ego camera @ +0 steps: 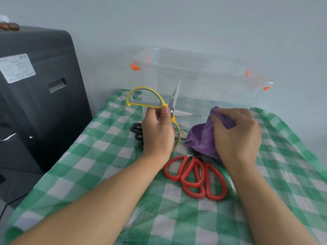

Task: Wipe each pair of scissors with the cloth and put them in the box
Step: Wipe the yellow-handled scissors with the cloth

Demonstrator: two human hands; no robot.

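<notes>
Green-and-white checked cloth cover (99,161) over the counter; yellow-handled steel scissors with grey inner grip (146,100); purple microfibre cloth (203,137); red-handled scissors, two pairs (194,177); black-handled scissors (136,129); clear plastic box with orange clips (203,71); dark grey cabinet bearing a white label (35,96)

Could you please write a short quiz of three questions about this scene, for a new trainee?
1. True or false: the left hand holds the yellow scissors with the blades open.
2. What does the right hand grip? A) purple cloth B) red scissors C) clear box
3. Fill in: the red scissors lie on the checked ____.

Key: 1 true; 2 A; 3 tablecloth.
</notes>
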